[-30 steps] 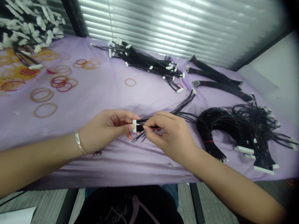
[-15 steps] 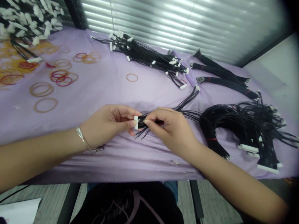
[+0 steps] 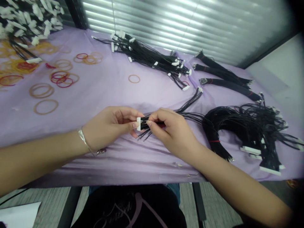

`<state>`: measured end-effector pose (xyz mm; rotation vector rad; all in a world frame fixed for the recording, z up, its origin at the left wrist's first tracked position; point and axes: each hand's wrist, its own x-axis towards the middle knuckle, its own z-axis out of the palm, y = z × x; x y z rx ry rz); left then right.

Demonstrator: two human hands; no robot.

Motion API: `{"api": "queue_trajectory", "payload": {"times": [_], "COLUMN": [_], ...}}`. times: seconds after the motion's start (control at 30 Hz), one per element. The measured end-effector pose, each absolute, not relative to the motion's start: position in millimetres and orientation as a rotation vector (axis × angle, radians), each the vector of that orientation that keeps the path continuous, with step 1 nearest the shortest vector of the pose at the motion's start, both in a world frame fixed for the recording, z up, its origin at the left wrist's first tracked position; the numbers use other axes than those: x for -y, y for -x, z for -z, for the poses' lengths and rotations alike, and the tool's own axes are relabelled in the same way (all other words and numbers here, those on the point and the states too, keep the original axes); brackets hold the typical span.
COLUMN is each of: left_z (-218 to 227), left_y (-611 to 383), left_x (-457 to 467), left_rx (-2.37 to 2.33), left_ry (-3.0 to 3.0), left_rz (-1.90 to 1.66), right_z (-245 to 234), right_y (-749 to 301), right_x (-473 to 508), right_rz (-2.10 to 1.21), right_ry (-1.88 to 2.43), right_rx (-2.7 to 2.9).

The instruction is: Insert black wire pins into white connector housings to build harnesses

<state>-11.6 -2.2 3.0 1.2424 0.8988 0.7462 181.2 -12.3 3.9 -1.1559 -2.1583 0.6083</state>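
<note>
My left hand pinches a small white plastic connector between thumb and fingertips, at the end of a black wire harness. My right hand grips the black wires just behind that connector, and its fingertips nearly meet my left fingers. Loose stripped wire ends fan out below the hands. The harness's far branch runs up to the right and ends in another white connector.
A purple cloth covers the table, with scattered rubber bands at left. Piles of black harnesses with white connectors lie at right and back. Bundled harnesses lie beyond them. Window blinds stand behind.
My right fingers have closed in toward the connector since the earliest frame. The whole scene has shifted slightly upward in view; the connector stays in my left hand.
</note>
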Motion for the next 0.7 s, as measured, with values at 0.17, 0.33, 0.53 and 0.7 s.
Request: {"api": "queue_trajectory", "payload": {"times": [0.17,0.33,0.53,0.7], "left_z": [-3.4,-5.2,-1.8,-0.5], "left_y": [11.9,10.8,12.9,14.3], "left_x": [2.4,2.4,1.4,0.9], "left_rx": [-0.897,-0.932,-0.885,-0.839], "left_ry": [-1.271,-1.304,-1.287,-1.223], "left_rz": [-0.726,-0.722,-0.705,-0.696], "right_z": [-5.2,-5.4,-5.7,-7.0], "right_y": [-181.2,-181.3,-181.1,-179.3], "right_x": [13.7,14.5,15.3,16.3], "right_rz": [-0.640,-0.676,-0.694,-0.708], "right_ry": [1.152,1.169,1.179,1.192], "right_rx": [2.164,2.152,2.125,2.097]}}
